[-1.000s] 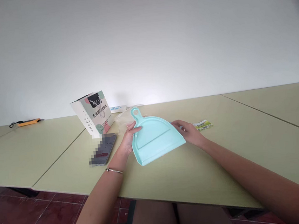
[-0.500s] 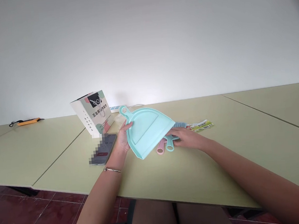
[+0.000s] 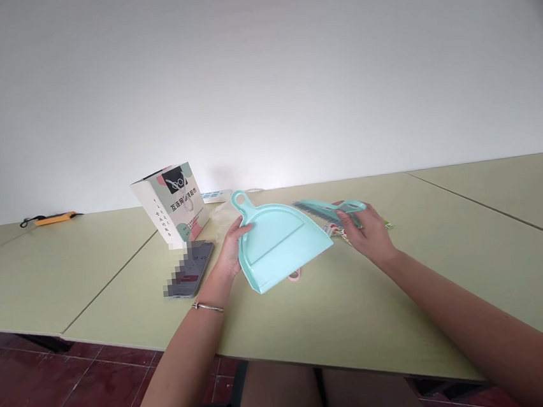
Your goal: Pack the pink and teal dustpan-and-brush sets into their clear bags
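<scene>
Dustpan (image 3: 282, 241) of turquoise plastic, fan-shaped, and turquoise, grey-bristled brush (image 3: 321, 209) held above pale green table (image 3: 355, 323)
Dustpan side is gripped by the left hand (image 3: 230, 247), brush handle by the right hand (image 3: 373, 233), fingers closed.

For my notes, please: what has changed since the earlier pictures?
The right hand has taken up the teal brush, whose handle swung rightward and farther away. The left hand still holds the dustpan; the paper bag and phone stayed put.

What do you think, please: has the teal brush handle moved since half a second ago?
Yes: the teal brush handle, in the right hand, is farther right of the paper bag and higher in view.
</scene>
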A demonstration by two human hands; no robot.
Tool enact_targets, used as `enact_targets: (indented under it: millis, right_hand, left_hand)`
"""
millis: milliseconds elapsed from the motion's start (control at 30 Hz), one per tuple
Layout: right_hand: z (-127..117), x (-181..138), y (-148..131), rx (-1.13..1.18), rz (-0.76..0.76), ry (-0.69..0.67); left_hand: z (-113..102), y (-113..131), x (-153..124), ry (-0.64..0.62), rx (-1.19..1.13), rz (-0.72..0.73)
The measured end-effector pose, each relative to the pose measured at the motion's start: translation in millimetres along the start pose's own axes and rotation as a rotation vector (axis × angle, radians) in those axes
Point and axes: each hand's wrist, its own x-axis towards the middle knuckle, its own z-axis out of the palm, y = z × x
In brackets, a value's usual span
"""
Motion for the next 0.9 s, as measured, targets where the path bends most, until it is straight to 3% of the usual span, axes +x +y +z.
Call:
enact_targets:
  millis: [100,233,367,433,500,667,767,900]
  right_hand:
    - [-4.8,1.7,-7.9,0.129,0.147,0.152]
    - [-7.3,8.0,-16.4,0.467,0.331,0.256]
    - [-8.9,17.7,-13.6,0.718,0.600,0.367]
    - [-9.6,20.4,-12.5,0.806,0.756,0.286]
    - [-8.7,19.8,-15.8,0.831,0.854,0.070]
    - [0.1,7.9,-45.2,0.659,0.710,-0.498]
    - [4.6,1.7,-61.0,0.609,0.628,-0.588]
    - [7.6,-3.6,-63.2,0.535,0.534,-0.536]
  left_hand:
    - [-1.2,-3.6,2.4,0.059,0.061,-0.053]
    - [-5.9,-9.3,7.5,0.199,0.146,-0.133]
    - [-9.4,-13.0,9.9,0.230,0.147,-0.130]
    - [-10.2,-14.0,10.2,0.228,0.156,-0.133]
    - [-9.8,-14.6,9.9,0.216,0.166,-0.144]
    - [-3.6,-15.2,6.8,0.174,0.187,-0.204]
    - [0.6,-17.2,4.8,0.090,0.198,-0.205]
    - [4.4,-21.8,2.6,-0.047,0.242,-0.194]
